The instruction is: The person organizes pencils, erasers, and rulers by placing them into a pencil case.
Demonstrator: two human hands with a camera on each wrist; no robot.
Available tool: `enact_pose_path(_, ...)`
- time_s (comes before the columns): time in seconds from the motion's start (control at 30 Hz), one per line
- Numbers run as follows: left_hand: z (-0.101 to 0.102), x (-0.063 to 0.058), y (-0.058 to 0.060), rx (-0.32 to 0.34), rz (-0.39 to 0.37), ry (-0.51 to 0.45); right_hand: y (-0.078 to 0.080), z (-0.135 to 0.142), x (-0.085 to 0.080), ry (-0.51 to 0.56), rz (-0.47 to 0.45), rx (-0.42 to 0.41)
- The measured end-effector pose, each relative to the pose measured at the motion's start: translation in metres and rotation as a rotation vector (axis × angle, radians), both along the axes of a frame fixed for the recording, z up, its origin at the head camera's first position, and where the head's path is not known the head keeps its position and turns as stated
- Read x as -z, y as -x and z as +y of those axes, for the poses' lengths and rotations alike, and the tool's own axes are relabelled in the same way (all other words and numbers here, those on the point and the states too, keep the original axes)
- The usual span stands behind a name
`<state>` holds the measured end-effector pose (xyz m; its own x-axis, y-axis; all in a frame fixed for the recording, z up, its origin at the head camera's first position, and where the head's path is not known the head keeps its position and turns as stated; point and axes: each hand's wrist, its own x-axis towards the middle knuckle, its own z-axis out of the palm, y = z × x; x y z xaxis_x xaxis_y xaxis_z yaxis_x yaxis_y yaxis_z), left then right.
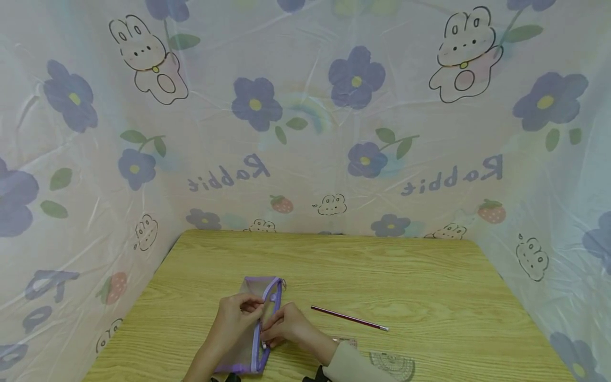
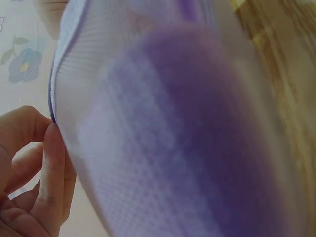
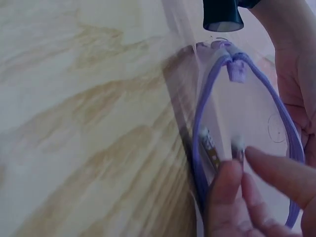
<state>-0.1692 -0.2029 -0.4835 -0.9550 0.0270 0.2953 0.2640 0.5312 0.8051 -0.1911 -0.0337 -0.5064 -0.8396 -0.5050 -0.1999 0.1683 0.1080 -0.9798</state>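
Observation:
A purple-edged, see-through mesh pencil case (image 1: 244,347) lies lengthwise on the table, its zipped mouth spread apart. My left hand (image 1: 236,313) pinches the left edge of that mouth, and in the left wrist view the mesh fills most of the picture. My right hand (image 1: 288,324) is at the opening, and its thumb and fingers pinch a pencil (image 3: 238,148) near its pale eraser end. Beside it inside the case leans another pencil (image 3: 211,150) with a patterned, gold-brown body. The lower parts of both pencils are hidden.
A dark red pencil (image 1: 350,318) with a white end lies on the wood-grain table (image 1: 429,286) to the right. Nearer the front are a clear protractor (image 1: 393,365) and a small flat piece (image 1: 347,342) partly behind the right sleeve. A printed curtain (image 1: 305,132) surrounds the table.

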Motion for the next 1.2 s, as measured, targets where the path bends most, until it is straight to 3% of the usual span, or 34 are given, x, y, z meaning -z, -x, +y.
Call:
enact_pose_path(0.33,0.000,-0.001,0.000,-0.001,-0.001,-0.017,-0.005,-0.002,-0.004,0.042,-0.027,-0.025)
enact_pose_path(0.77,0.000,-0.004,0.000,0.009,0.004,-0.021,0.002,0.003,-0.007,0.000,0.008,-0.022)
enact_pose_path(1.2,-0.001,-0.004,-0.001,0.016,-0.008,-0.027,0.007,0.013,-0.012,0.032,0.019,-0.019)
